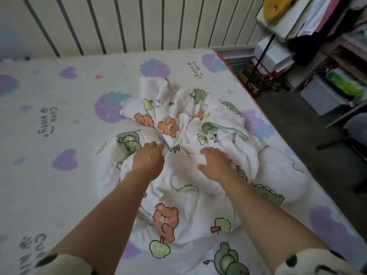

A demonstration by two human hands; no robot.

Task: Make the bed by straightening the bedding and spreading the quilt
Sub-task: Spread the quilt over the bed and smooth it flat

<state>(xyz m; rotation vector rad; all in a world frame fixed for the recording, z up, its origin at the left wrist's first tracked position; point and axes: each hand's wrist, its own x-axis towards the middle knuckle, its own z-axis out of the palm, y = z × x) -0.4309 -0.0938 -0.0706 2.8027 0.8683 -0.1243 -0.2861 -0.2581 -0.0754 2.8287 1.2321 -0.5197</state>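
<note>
The 2 hands, left hand (pixel 148 157) and right hand (pixel 215 163), each grab a bunch of the crumpled quilt (pixel 186 175). The bedsheet (pixel 59 92) spreads beyond them.

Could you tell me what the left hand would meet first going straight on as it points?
Probably the quilt: the left hand grips it, and its bunched folds with orange bears rise straight ahead.

1 head view looks forward and down, close over the bed (pixel 59 135).
</note>
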